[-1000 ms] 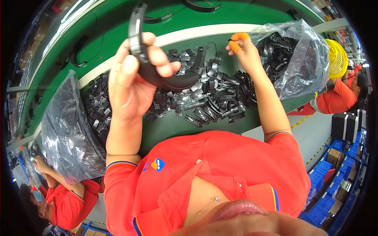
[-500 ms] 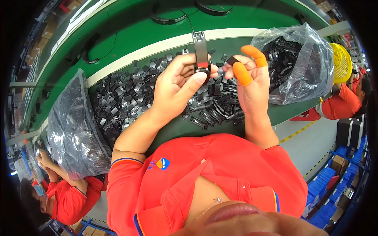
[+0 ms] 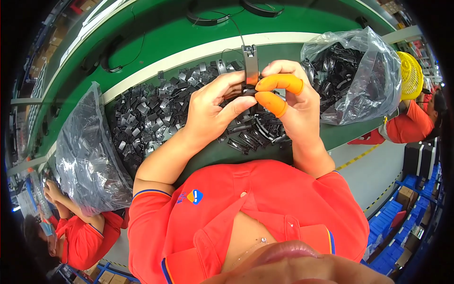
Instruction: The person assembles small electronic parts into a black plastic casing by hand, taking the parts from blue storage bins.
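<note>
A black curved headband, with a thin cable trailing from it, stands upright between my hands. My left hand grips its lower end between thumb and fingers. Orange finger cots cover the thumb and forefinger of my right hand, which pinch the headband's lower end from the right. Whether the small dark piece is still between those fingertips is hidden. Beneath my hands lies a heap of small black, shiny plastic pieces, with longer curved black parts nearest my body.
Clear plastic bags stand on the left and right, the right one holding black curved parts. Beyond the pale rail, more headbands lie on a green surface. A yellow fan-like guard and co-workers in red flank the bench.
My right hand has moved left, bringing its fingertips and the small dark piece against the headband. The headband has shifted slightly right and down. Headbands on the green surface have slid slightly right.
</note>
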A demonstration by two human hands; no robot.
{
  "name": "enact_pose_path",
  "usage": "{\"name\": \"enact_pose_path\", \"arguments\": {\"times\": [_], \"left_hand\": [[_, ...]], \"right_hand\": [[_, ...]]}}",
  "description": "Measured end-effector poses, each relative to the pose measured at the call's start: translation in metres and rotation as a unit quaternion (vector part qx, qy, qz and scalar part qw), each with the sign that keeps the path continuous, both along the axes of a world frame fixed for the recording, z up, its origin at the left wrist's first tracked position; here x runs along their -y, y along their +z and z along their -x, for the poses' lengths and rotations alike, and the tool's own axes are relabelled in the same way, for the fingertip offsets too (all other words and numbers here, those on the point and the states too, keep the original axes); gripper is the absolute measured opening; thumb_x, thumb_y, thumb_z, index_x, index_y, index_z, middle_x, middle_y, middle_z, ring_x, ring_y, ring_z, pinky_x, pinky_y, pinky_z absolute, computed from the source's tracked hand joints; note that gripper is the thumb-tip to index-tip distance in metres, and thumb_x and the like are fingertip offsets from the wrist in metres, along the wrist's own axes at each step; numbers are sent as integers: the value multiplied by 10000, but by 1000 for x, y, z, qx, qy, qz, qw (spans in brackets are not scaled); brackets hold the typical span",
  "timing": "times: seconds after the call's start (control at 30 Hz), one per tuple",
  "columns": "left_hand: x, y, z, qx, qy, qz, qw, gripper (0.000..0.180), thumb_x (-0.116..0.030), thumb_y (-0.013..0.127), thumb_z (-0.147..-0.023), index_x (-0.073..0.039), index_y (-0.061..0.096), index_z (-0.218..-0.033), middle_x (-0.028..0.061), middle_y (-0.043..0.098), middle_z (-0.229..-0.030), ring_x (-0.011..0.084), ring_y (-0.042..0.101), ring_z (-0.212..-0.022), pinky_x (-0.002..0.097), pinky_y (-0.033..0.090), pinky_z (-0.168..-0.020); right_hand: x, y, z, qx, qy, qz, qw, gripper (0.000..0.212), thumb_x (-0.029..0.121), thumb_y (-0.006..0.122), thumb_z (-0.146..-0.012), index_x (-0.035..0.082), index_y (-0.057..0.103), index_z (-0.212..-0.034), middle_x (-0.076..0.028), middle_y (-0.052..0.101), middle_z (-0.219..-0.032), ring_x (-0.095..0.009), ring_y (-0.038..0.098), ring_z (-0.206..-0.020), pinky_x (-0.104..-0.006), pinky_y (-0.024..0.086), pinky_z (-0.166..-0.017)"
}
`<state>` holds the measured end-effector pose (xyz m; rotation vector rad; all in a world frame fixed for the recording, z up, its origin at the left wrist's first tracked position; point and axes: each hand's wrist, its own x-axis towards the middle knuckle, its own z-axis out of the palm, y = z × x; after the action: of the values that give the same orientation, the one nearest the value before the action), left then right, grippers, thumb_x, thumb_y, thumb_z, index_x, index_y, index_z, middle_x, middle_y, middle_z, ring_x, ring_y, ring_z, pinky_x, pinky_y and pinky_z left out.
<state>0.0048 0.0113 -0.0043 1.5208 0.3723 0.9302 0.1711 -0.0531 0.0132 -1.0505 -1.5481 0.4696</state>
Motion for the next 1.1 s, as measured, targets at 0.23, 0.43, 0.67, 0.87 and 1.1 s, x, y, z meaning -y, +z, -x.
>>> {"name": "enact_pose_path", "arguments": {"times": [0.23, 0.43, 0.67, 0.87, 1.1], "left_hand": [[2, 2, -2, -43, -31, -67, 996, 313, -109, 581, -849, 22, 515, -1125, 116, 600, -1012, 178, 597, -932, 290, 473, -822], [22, -3, -10, 52, -55, 108, 991, 312, -122, 542, -880, 22, 457, -1144, 97, 542, -1073, 155, 523, -1026, 286, 414, -881], [31, -6, -14, 110, -56, 121, 985, 258, -133, 488, -909, 22, 439, -1109, 90, 523, -1056, 125, 506, -1004, 272, 405, -869], [30, -13, -13, 45, -8, 58, 997, 260, -209, 480, -921, 21, 480, -1043, 93, 551, -979, 114, 538, -894, 261, 436, -803], [31, -14, -21, 113, -22, 128, 985, 340, -260, 478, -921, 37, 494, -1085, 75, 592, -912, 114, 570, -823, 251, 454, -767]], "right_hand": [[-2, 5, 16, -271, 52, 132, 952, 343, 208, 545, -872, -14, 525, -1133, -127, 527, -1178, -184, 518, -1042, -305, 413, -877], [0, 3, 15, -149, 27, 117, 982, 258, 120, 544, -860, -43, 592, -1054, -124, 607, -1054, -189, 581, -959, -292, 455, -838], [5, -3, 19, -88, -14, 78, 993, 253, 84, 562, -842, -38, 590, -1062, -115, 609, -1051, -174, 585, -923, -275, 461, -815], [12, 1, 28, -160, -17, 122, 979, 252, 114, 567, -846, -21, 586, -1058, -101, 605, -1053, -113, 570, -853, -228, 455, -719], [13, 0, 17, -182, 99, 216, 954, 427, 104, 670, -767, -8, 501, -1143, -77, 544, -1124, -78, 547, -881, -187, 443, -696]]}}
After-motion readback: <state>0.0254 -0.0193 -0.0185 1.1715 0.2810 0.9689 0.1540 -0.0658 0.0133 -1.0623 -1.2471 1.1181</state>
